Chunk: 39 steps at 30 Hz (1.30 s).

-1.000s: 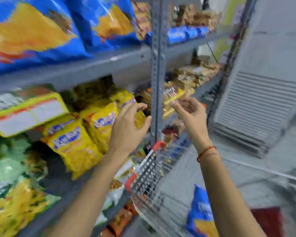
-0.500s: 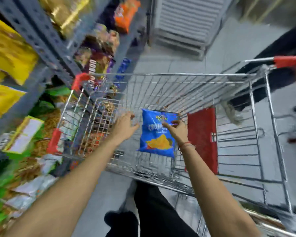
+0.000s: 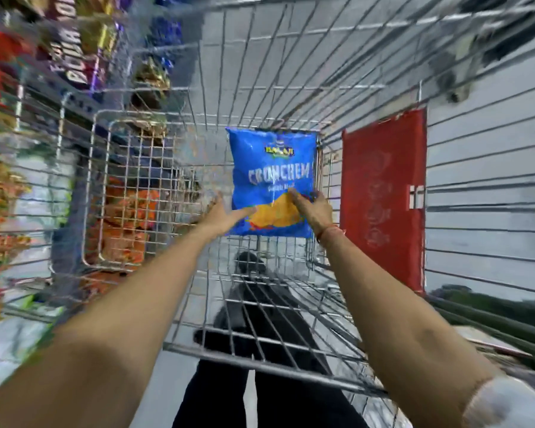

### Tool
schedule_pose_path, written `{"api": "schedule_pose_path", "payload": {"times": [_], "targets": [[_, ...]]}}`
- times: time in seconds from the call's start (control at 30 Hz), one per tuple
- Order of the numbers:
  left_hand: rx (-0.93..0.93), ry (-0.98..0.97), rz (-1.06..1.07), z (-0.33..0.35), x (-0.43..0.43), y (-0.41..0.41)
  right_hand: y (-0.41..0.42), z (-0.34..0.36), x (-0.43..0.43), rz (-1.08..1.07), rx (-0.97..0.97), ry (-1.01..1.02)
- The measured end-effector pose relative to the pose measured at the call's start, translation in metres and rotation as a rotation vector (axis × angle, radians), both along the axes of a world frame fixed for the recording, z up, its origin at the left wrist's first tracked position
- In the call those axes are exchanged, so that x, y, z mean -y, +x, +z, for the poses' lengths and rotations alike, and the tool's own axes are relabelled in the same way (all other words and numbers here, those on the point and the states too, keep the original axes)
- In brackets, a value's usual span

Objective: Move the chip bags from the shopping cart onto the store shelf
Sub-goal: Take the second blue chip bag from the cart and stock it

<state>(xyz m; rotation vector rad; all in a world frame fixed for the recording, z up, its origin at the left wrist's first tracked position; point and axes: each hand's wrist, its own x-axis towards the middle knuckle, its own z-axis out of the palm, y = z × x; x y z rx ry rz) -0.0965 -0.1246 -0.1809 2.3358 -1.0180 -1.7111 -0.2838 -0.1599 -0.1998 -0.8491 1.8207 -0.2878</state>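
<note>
**Reaching into the cart for the blue bag**

Far to my left runs the store shelf of stacked, brightly coloured snack packets (image 3: 3, 186), blurred enough that I can't read which row has room. Beside it stands the silver wire shopping cart (image 3: 130, 193), and I am leaning down into its basket.

My left hand (image 3: 221, 216) is open, fingers spread flat, its fingertips touching the lower left edge of the glossy blue foil chip bag with the yellow chip picture (image 3: 274, 168). It isn't gripping anything yet.

The bag lies on the bottom grid of the cart, toward the far end. It looks to be the only bag left in here.

My right hand (image 3: 311, 208) is on the bag's lower right corner, fingers curled over its face. I think it is beginning to pinch the foil, though the thumb is hidden, so I can't be sure the hold is made. On that wrist is a thin red thread band (image 3: 331, 231). Just right of the bag, a flat red plastic panel (image 3: 383, 196) lies against the wire.

So I'm at the pick-up step. Next I should close both hands on the bag's lower edges, gently, as it is air-filled and slippery, lift it clear of the cart rim, and swing left to the shelf.
</note>
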Motion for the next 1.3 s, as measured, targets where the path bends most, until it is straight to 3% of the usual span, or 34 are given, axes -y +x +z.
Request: {"api": "schedule_pose_path", "payload": {"times": [0.2,0.3,0.4,0.5,0.67,0.9,1.03,1.3], "targets": [[0.015,0.05,0.165,-0.042,0.011,-0.007,0.0,-0.028,0.005,-0.052,-0.059,-0.009],[0.033,0.057,0.191,-0.031,0.016,-0.017,0.008,-0.034,0.0,-0.047,-0.09,-0.061],[-0.003,-0.046,0.236,-0.037,0.013,-0.024,0.013,-0.039,-0.002,-0.067,-0.099,-0.065],[-0.038,-0.079,0.248,-0.036,0.011,-0.024,0.016,-0.042,-0.004,-0.09,-0.023,-0.062],[-0.075,0.043,0.34,-0.035,0.01,-0.013,0.018,-0.047,-0.004,-0.152,0.069,-0.045],[-0.208,-0.006,0.352,-0.007,0.006,0.0,0.005,-0.029,-0.011,-0.147,0.342,0.185],[-0.203,-0.09,0.356,0.026,-0.002,0.016,0.02,0.02,-0.005,-0.088,0.441,0.154],[-0.135,-0.348,0.377,0.139,-0.007,0.07,0.067,0.135,0.009,0.074,0.586,-0.136]]}}
